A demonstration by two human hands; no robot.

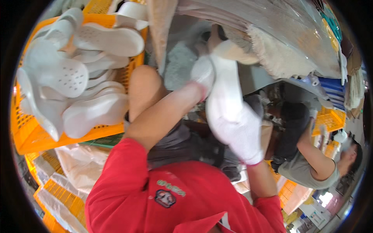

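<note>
A long white shoe sole, blurred by motion, is held out over my lap. My right hand, in a white knitted glove, grips its near end, the fingers partly hidden. My left hand, gloved too, is closed at the sole's far left edge; its fingertips are smeared. Close by the sole's far end is a cream rounded piece, perhaps a buffing wheel. To my left, an orange crate is heaped with white soles, some with small holes.
A plastic-covered surface with a frayed cloth hangs over the work spot. On the right sits another person, close to an orange crate. More orange crates with plastic liners stand at lower left.
</note>
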